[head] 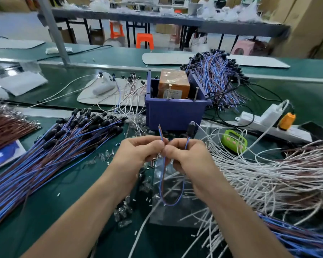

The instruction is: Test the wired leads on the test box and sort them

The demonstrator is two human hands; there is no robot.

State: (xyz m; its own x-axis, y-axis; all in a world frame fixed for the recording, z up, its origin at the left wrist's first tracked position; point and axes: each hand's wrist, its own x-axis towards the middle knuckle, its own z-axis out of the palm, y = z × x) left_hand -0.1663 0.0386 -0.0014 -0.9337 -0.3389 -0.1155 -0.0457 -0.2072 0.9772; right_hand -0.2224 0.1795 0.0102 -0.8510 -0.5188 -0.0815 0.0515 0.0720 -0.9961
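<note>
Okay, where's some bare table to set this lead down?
Left hand and right hand pinch the lead. Barest: green mat between your left forearm and the blue-brown lead pile, and the belt strip left of the purple bin. Crowded: white wires right of your hands, loose bits left of them.

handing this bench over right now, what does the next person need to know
Left hand: pinches the lead near its bare ends, which point up.
Right hand: holds the same lead below its black plug; the lead hangs in a loop under both grips.
Test box: just beyond the hands, nothing touching its pins.
Done: cannot tell which pile is tested, left pile or far pile.
Left: test this lead, sort it, carry on.
</note>
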